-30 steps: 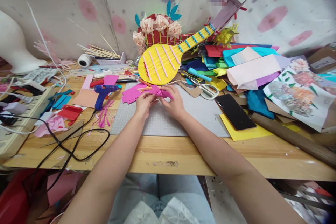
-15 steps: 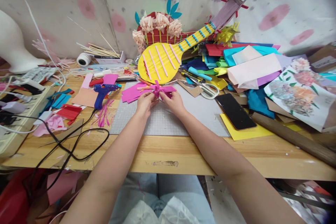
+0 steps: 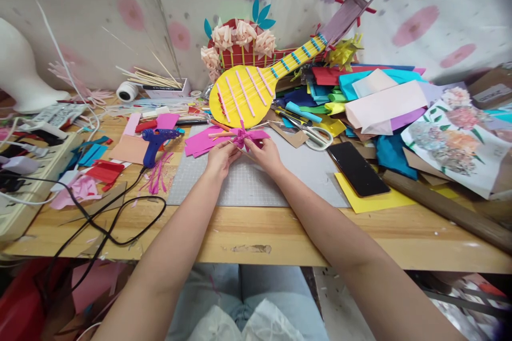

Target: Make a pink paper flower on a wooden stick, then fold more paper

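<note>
Both of my hands meet over the grey cutting mat (image 3: 256, 186) in the middle of the wooden table. My left hand (image 3: 219, 157) and my right hand (image 3: 265, 153) pinch a small magenta paper flower (image 3: 241, 137) with thin fringed petals, held between their fingertips just above the mat. Flat magenta paper sheets (image 3: 200, 143) lie right behind the flower. A yellow paper guitar (image 3: 244, 93) with pink strips leans just beyond them.
A blue glue gun (image 3: 157, 141) with its black cord lies left of the mat. Scissors (image 3: 314, 136) and a black phone (image 3: 357, 169) lie to the right, before a heap of coloured paper (image 3: 376, 101). A power strip (image 3: 28, 162) sits at far left.
The flower has been lifted slightly and turned upright between my fingertips, its petals now fanned out. My hands stayed nearly in place.
</note>
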Motion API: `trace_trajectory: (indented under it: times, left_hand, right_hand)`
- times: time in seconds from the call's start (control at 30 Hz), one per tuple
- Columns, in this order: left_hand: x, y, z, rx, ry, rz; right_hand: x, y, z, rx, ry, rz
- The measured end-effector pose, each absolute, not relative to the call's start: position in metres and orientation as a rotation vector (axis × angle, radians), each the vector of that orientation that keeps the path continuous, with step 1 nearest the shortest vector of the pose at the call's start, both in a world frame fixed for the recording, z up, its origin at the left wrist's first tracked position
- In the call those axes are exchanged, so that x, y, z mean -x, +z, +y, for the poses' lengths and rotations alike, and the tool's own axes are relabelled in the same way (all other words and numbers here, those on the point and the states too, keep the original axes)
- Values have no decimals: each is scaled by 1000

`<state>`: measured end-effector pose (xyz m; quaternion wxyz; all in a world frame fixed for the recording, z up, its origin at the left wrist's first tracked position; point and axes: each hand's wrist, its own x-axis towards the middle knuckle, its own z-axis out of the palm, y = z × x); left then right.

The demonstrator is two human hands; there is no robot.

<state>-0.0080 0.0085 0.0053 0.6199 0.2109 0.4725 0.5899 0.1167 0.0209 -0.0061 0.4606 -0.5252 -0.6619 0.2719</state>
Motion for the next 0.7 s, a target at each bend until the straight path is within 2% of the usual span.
trace_trajectory:
  times: [0.53,0.7]
  left_hand:
    - [9,4,11,-479,1443,1132]
    - [11,2,14,-420,1519,1119]
  right_hand:
    - [-121,-6,22,1131,771,-1708]
    - [-124,-4,17,1293,780,-1790]
